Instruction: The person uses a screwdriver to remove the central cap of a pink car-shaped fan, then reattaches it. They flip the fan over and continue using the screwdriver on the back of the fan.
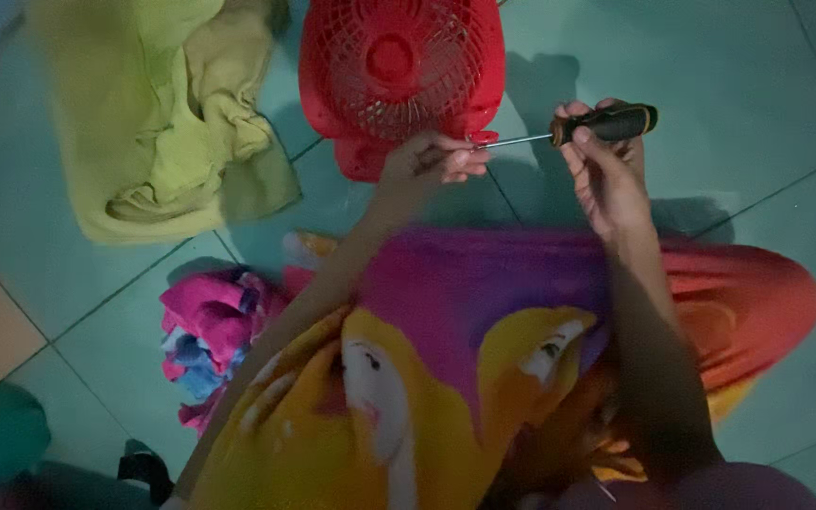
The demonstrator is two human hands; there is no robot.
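Two hands work at a red fan: right hand fingers closed around a screwdriver, left hand pinching its tip; yellow cloth beside, fan's top cut off.

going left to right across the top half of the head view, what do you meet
yellow-green cloth → red fan → left hand at the screwdriver's tip → screwdriver → right hand gripping its black handle

yellow-green cloth and crumpled pink-blue cloth on the teal tiled floor
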